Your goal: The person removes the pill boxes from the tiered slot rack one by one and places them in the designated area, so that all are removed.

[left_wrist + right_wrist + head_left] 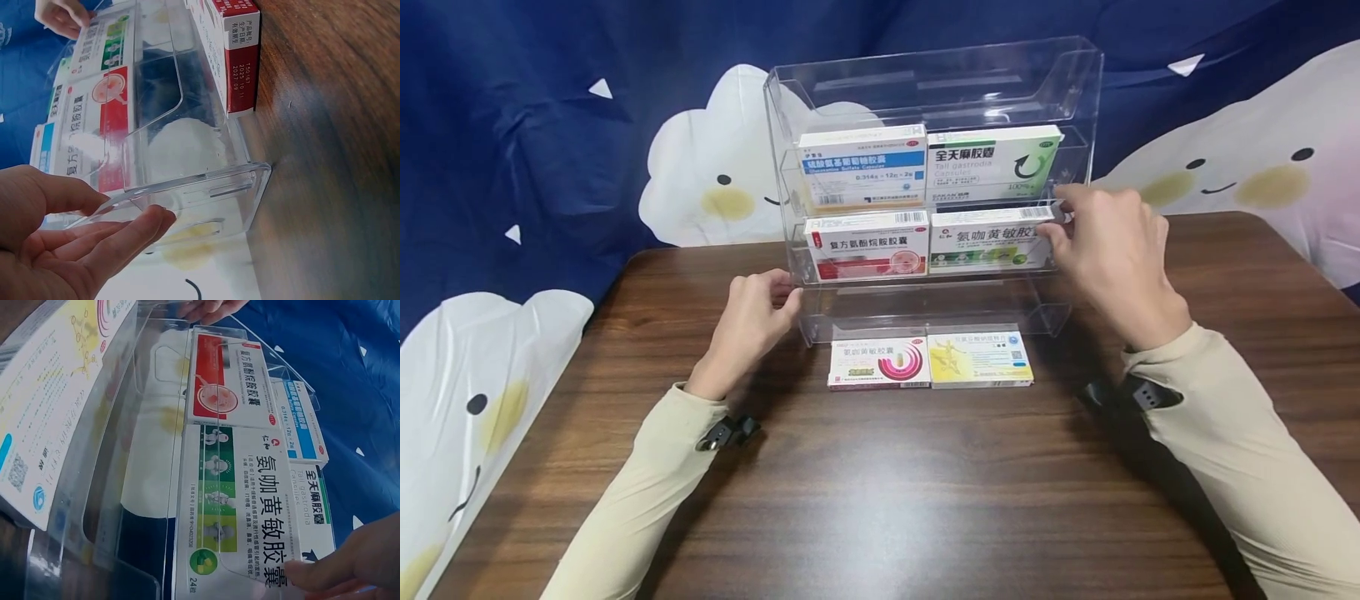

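A clear acrylic display rack (pixel 940 302) stands on the table with medicine boxes on its upper tiers. My left hand (pixel 752 321) holds the rack's left side, thumb and fingers on either side of the clear panel (pixel 194 187). At the right end of the middle tier, my right hand (pixel 1116 254) pinches a white-and-green medicine box (pixel 234 506), its thumb on the printed front. Left of that box sits a red-and-white medicine box (pixel 867 248). Behind them, one tier up, are a blue-and-white box (pixel 863 171) and a green-and-white box (pixel 992 167).
A white box with a magenta swirl (pixel 878 362) and a yellow-and-white box (pixel 980 358) lie side by side before the rack's bottom tier. The wooden table (pixel 880 492) extends toward me. A dark blue curtain (pixel 580 50) with cloud prints hangs behind.
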The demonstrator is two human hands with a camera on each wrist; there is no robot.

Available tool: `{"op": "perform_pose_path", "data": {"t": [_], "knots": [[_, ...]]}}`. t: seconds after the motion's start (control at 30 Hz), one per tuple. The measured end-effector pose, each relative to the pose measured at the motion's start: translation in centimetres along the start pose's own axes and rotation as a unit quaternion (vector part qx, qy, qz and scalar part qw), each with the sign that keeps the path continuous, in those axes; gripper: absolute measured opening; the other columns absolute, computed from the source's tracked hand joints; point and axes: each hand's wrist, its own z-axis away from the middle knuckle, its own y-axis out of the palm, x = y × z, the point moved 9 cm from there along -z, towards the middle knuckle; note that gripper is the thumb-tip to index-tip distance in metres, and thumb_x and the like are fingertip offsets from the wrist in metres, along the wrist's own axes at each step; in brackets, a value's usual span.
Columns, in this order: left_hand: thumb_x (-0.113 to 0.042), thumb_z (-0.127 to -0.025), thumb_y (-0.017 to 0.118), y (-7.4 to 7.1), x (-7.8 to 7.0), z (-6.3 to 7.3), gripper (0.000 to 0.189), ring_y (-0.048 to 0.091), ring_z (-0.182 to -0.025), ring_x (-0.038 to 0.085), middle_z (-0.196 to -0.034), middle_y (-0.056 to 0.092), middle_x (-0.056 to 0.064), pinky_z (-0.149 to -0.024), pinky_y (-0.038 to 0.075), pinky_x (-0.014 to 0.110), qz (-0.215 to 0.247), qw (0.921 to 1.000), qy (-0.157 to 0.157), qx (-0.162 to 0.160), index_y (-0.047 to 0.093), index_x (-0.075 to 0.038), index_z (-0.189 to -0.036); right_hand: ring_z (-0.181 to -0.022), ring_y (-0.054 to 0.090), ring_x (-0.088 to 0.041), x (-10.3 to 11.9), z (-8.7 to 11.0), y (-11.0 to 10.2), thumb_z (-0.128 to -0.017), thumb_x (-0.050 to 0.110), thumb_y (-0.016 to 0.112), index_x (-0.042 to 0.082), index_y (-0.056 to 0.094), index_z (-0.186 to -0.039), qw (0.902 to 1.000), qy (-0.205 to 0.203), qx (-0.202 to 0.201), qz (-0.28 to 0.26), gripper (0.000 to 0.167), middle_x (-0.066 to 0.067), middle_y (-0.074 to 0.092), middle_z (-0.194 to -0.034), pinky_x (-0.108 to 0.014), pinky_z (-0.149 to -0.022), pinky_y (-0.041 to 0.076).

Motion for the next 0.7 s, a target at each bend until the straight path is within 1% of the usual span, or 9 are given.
{"op": "perform_pose_path", "data": {"t": [0.07, 0.17, 0.23, 0.3, 0.43, 0.47, 0.53, 0.6, 0.7], "knots": [[-0.008, -0.089, 0.058, -0.1, -0.1, 0.0, 0.024, 0.07, -0.092, 0.03, -0.094, 0.071, 0.023, -0.082, 0.055, 0.042, 0.0, 1.0, -0.001, -0.001, 0.067, 0.011, -0.101, -0.077, 0.058, -0.056, 0.1, -0.2, 0.1, -0.089, 0.017, 0.067, 0.005, 0.066, -0.12, 0.9998, 0.001, 0.011, 0.018, 0.034, -0.03, 0.066, -0.093, -0.062, -0.052, 0.039], [-0.007, -0.089, 0.057, -0.1, 0.0, -0.1, 0.024, 0.07, -0.092, 0.031, -0.095, 0.071, 0.024, -0.082, 0.055, 0.042, -0.001, 1.0, -0.002, -0.003, 0.067, 0.012, -0.101, -0.076, 0.058, -0.056, 0.3, -0.6, 0.2, -0.088, 0.016, 0.066, 0.005, 0.069, -0.109, 0.999, -0.007, 0.025, 0.037, 0.024, -0.031, 0.065, -0.087, -0.063, -0.051, 0.039], [-0.007, -0.089, 0.057, -0.2, -0.1, -0.1, 0.024, 0.07, -0.092, 0.031, -0.095, 0.071, 0.024, -0.083, 0.055, 0.042, -0.002, 1.0, -0.003, -0.004, 0.067, 0.012, -0.101, -0.074, 0.058, -0.055, 0.3, -0.8, 0.1, -0.086, 0.013, 0.066, 0.004, 0.069, -0.101, 0.9987, -0.013, 0.031, 0.04, 0.017, -0.031, 0.064, -0.084, -0.062, -0.05, 0.039], [-0.006, -0.089, 0.057, -0.2, -0.1, -0.2, 0.024, 0.07, -0.092, 0.031, -0.095, 0.071, 0.024, -0.083, 0.055, 0.042, -0.003, 1.0, -0.002, -0.005, 0.067, 0.012, -0.101, -0.074, 0.058, -0.055, 0.2, -1.0, 0.1, -0.084, 0.01, 0.064, 0.004, 0.069, -0.097, 0.9985, -0.014, 0.036, 0.039, 0.015, -0.031, 0.064, -0.084, -0.062, -0.049, 0.038], [-0.006, -0.09, 0.057, -0.2, -0.2, -0.3, 0.023, 0.069, -0.093, 0.032, -0.095, 0.07, 0.024, -0.083, 0.054, 0.042, -0.005, 1.0, 0.002, -0.004, 0.067, 0.012, -0.101, -0.081, 0.057, -0.055, -0.2, -1.1, 0.1, -0.081, 0.005, 0.06, 0.002, 0.066, -0.105, 0.9984, -0.007, 0.048, 0.028, 0.025, -0.031, 0.064, -0.091, -0.064, -0.055, 0.039], [-0.006, -0.09, 0.056, -0.1, -0.2, -0.3, 0.023, 0.069, -0.093, 0.032, -0.095, 0.07, 0.025, -0.084, 0.054, 0.042, -0.005, 1.0, 0.002, -0.002, 0.067, 0.012, -0.1, -0.083, 0.057, -0.056, -0.3, -1.1, 0.0, -0.081, 0.005, 0.06, 0.002, 0.065, -0.108, 0.9985, -0.004, 0.048, 0.023, 0.027, -0.031, 0.064, -0.093, -0.065, -0.057, 0.039], [-0.006, -0.09, 0.056, 0.0, -0.1, -0.3, 0.024, 0.069, -0.093, 0.032, -0.095, 0.07, 0.024, -0.084, 0.054, 0.042, -0.008, 1.0, 0.001, 0.001, 0.067, 0.012, -0.101, -0.085, 0.057, -0.056, -0.5, -0.9, -0.2, -0.082, 0.005, 0.061, 0.002, 0.064, -0.11, 0.9992, -0.001, 0.039, 0.012, 0.028, -0.03, 0.065, -0.093, -0.066, -0.059, 0.039], [-0.006, -0.09, 0.056, 0.1, -0.1, -0.2, 0.024, 0.069, -0.093, 0.031, -0.095, 0.071, 0.024, -0.083, 0.054, 0.042, -0.009, 1.0, 0.0, 0.004, 0.067, 0.012, -0.101, -0.083, 0.057, -0.057, -0.6, -0.8, -0.7, -0.084, 0.006, 0.063, 0.002, 0.063, -0.11, 0.9998, 0.0, 0.022, -0.002, 0.026, -0.029, 0.065, -0.09, -0.067, -0.06, 0.039], [-0.006, -0.09, 0.057, 0.1, 0.0, -0.1, 0.024, 0.07, -0.092, 0.031, -0.095, 0.071, 0.024, -0.082, 0.055, 0.042, -0.009, 1.0, -0.002, 0.003, 0.067, 0.012, -0.102, -0.079, 0.058, -0.054, -0.5, -0.6, -1.9, -0.084, 0.004, 0.065, 0.0, 0.064, -0.107, 0.9988, -0.019, -0.027, -0.035, 0.023, -0.028, 0.067, -0.089, -0.063, -0.062, 0.04]]}}
